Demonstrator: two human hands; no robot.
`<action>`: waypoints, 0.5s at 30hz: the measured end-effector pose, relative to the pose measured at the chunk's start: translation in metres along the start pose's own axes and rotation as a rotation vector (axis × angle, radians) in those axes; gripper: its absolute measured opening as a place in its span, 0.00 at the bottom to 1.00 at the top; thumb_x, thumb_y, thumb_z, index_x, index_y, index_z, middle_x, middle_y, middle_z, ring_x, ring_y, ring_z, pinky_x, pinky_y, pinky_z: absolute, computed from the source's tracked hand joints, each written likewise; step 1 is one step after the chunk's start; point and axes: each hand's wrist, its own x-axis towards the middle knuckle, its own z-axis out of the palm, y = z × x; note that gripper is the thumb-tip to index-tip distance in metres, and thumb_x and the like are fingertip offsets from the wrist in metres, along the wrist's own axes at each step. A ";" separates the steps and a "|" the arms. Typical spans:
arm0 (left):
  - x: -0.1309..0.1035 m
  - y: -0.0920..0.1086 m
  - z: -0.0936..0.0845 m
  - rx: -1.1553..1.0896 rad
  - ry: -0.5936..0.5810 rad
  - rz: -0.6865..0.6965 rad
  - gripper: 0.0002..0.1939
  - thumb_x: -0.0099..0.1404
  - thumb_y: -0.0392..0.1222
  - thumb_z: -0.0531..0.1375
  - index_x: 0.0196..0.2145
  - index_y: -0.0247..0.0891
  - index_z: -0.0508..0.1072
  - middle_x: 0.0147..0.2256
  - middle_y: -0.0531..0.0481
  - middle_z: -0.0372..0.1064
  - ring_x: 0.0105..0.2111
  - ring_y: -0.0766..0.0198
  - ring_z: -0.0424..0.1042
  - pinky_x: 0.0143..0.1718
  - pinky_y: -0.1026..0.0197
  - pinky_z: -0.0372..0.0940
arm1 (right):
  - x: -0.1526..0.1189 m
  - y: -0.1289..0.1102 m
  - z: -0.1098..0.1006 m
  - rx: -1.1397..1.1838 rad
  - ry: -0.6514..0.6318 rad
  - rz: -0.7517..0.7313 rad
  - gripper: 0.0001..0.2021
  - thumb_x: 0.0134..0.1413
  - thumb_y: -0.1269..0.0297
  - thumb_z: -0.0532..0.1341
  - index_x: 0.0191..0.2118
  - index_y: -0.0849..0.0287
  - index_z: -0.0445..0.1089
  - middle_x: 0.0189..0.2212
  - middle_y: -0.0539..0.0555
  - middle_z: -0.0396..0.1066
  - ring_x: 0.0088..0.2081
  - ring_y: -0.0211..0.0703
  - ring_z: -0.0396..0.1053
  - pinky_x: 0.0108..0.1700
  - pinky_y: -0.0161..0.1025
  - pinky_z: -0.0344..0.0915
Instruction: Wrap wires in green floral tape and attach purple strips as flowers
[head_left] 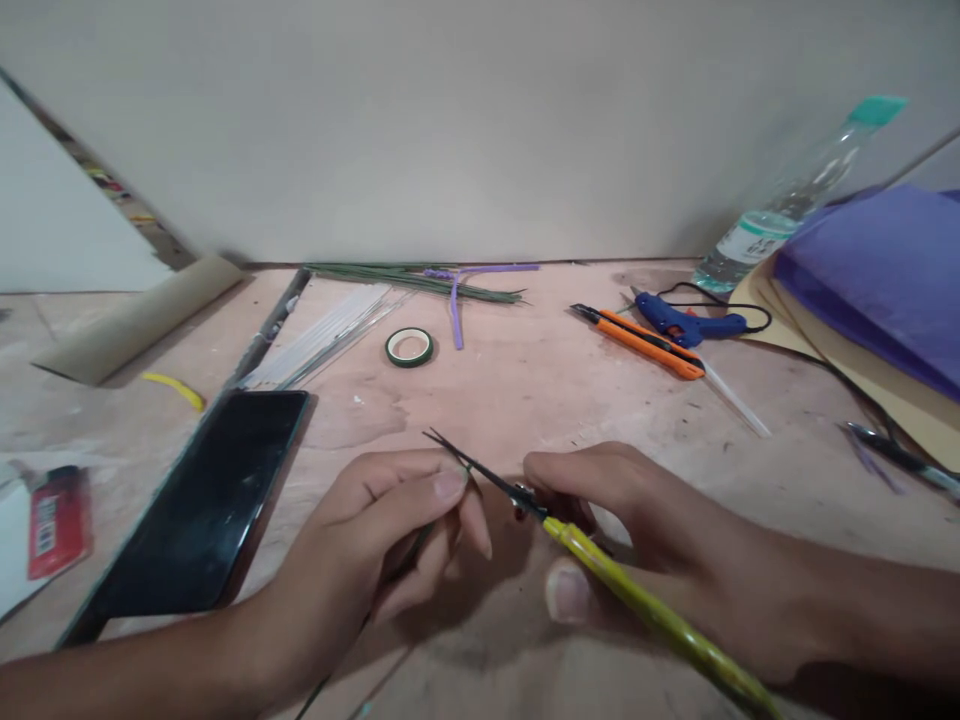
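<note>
My left hand is closed, thumb and index finger pinching a thin dark green wire whose lower end runs down past the palm. In my right hand is a pair of scissors with a long glossy yellow handle and narrow dark blades, seen nearly edge-on. The blades point up and left, slightly parted at the tips, right at my left fingertips. Whether they touch the wire I cannot tell. My right thumb and fingers lie around the handle near the pivot, partly hidden behind it.
Green wires with twisted purple pipe cleaners lie along the back wall, near a tape roll. At right are an orange cutter, blue glue gun, bottle and purple sheets. A phone and red lighter lie left.
</note>
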 end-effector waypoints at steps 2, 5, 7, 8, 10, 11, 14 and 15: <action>-0.001 -0.001 0.002 -0.031 -0.018 -0.022 0.22 0.69 0.57 0.62 0.25 0.36 0.77 0.12 0.59 0.56 0.13 0.73 0.46 0.18 0.65 0.42 | 0.000 0.000 0.002 -0.005 -0.005 0.006 0.24 0.67 0.39 0.61 0.35 0.57 0.70 0.27 0.47 0.67 0.30 0.38 0.61 0.33 0.36 0.60; -0.003 -0.003 0.005 -0.055 -0.007 -0.037 0.23 0.68 0.57 0.63 0.24 0.37 0.75 0.12 0.57 0.57 0.14 0.72 0.47 0.20 0.64 0.45 | -0.001 0.001 0.004 0.043 -0.015 -0.002 0.23 0.67 0.40 0.63 0.33 0.57 0.68 0.26 0.45 0.65 0.28 0.37 0.61 0.31 0.36 0.58; -0.005 -0.002 0.006 -0.050 -0.005 -0.044 0.23 0.67 0.57 0.62 0.23 0.37 0.74 0.12 0.57 0.57 0.14 0.71 0.48 0.21 0.63 0.46 | 0.000 0.001 0.004 0.069 -0.020 -0.031 0.23 0.68 0.41 0.62 0.32 0.57 0.68 0.26 0.46 0.67 0.29 0.37 0.63 0.32 0.37 0.58; -0.005 -0.002 0.005 -0.042 -0.007 -0.049 0.23 0.68 0.57 0.62 0.23 0.37 0.74 0.12 0.56 0.57 0.14 0.70 0.48 0.21 0.62 0.46 | 0.000 0.000 0.004 0.074 -0.025 -0.041 0.23 0.69 0.42 0.62 0.33 0.57 0.69 0.27 0.47 0.68 0.29 0.37 0.64 0.33 0.37 0.58; -0.005 -0.001 0.005 -0.027 -0.016 -0.058 0.22 0.68 0.57 0.62 0.23 0.37 0.74 0.12 0.57 0.56 0.14 0.70 0.48 0.21 0.62 0.44 | 0.000 -0.001 0.004 0.078 -0.034 -0.047 0.22 0.70 0.43 0.61 0.33 0.57 0.70 0.29 0.48 0.70 0.30 0.38 0.66 0.34 0.38 0.59; -0.005 -0.001 0.004 -0.022 -0.018 -0.061 0.22 0.68 0.56 0.62 0.23 0.38 0.73 0.12 0.57 0.56 0.14 0.70 0.48 0.21 0.61 0.43 | 0.000 -0.002 0.004 0.079 -0.037 -0.042 0.22 0.71 0.43 0.60 0.33 0.57 0.70 0.29 0.48 0.70 0.31 0.38 0.66 0.34 0.38 0.59; -0.005 -0.001 0.004 -0.054 -0.035 -0.070 0.23 0.67 0.56 0.62 0.22 0.38 0.72 0.12 0.57 0.56 0.13 0.71 0.45 0.20 0.61 0.40 | -0.001 -0.005 0.005 0.054 -0.039 -0.001 0.22 0.70 0.43 0.61 0.32 0.57 0.67 0.27 0.47 0.68 0.28 0.37 0.63 0.32 0.37 0.59; -0.005 -0.001 0.004 -0.082 -0.052 -0.080 0.23 0.67 0.56 0.63 0.22 0.38 0.71 0.12 0.57 0.56 0.13 0.71 0.45 0.19 0.61 0.40 | -0.002 -0.005 0.006 0.033 -0.028 0.009 0.22 0.68 0.43 0.62 0.32 0.57 0.67 0.26 0.46 0.67 0.28 0.37 0.62 0.31 0.37 0.59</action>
